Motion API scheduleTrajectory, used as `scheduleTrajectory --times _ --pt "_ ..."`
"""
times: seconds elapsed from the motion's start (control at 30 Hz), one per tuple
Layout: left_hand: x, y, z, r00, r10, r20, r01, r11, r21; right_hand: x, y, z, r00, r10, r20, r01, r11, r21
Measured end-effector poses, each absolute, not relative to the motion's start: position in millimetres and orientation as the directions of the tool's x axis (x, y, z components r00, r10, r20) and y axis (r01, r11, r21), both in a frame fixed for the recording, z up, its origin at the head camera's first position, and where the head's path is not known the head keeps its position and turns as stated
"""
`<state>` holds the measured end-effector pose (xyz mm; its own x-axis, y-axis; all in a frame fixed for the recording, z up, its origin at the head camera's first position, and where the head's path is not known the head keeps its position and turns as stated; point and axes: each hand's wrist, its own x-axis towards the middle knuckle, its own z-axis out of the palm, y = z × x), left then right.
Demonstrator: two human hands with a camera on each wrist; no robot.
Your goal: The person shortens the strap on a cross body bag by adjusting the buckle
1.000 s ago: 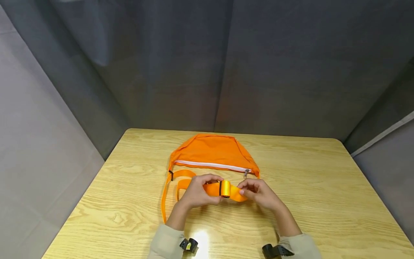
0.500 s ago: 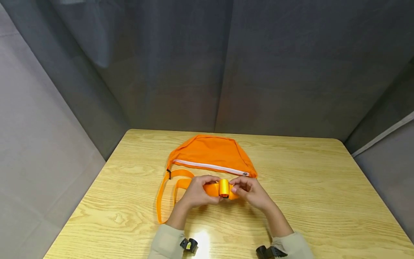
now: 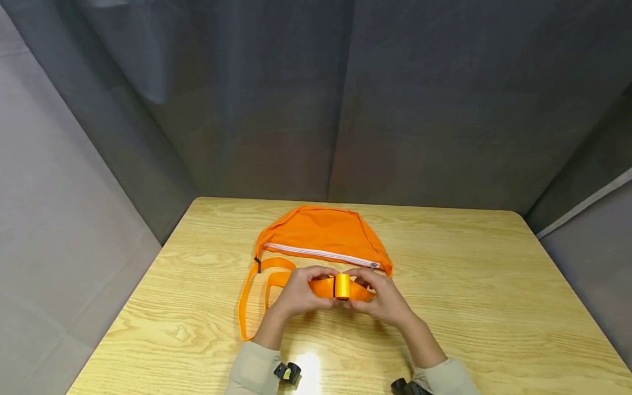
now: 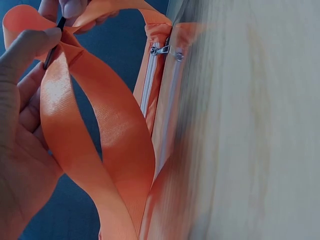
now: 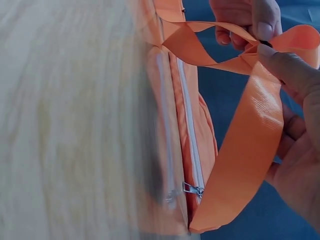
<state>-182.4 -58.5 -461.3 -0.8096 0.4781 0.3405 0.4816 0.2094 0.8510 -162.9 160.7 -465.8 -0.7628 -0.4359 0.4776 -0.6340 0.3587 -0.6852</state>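
An orange waist bag [image 3: 323, 230] with a white zipper lies at the back middle of the table. Its orange strap [image 3: 362, 291] is raised in front of it, threaded through a black strap adjuster [image 4: 54, 46] with a loop of webbing [image 3: 343, 286] standing up at it. From the left, my left hand [image 3: 302, 291] pinches the adjuster between thumb and fingers. My right hand [image 3: 380, 296] grips the same adjuster from the opposite side, its thumb [image 5: 287, 65] at the edge. Fingers partly cover the adjuster in both wrist views.
Slack strap [image 3: 244, 307] loops on the wooden table [image 3: 469, 307] beside the left forearm, with a second black slider [image 3: 258, 265] near the bag's left corner. A metal zipper pull [image 5: 192, 189] hangs at one end. Grey curtains [image 3: 419, 109] surround the table.
My right hand has moved left from the strap on the right to the adjuster and now grips it. The bag has shifted slightly left. My left hand has stayed about the same.
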Motion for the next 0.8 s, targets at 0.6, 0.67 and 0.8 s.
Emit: scheduleTrajectory --times 0.6,0.67,0.8 --pt "-189 -88 -461 -0.796 0.483 0.364 0.565 0.381 0.732 -161 161 -472 -0.747 -0.416 0.519 -0.657 0.341 -0.672" --pt "-189 -88 -462 -0.789 0.485 0.376 0.576 0.372 0.728 -161 161 -472 -0.749 -0.417 0.515 -0.655 0.342 -0.674" --pt "-187 -90 -464 -0.796 0.471 0.379 0.565 0.355 0.745 -160 162 -474 -0.751 -0.413 0.515 -0.653 0.350 -0.671"
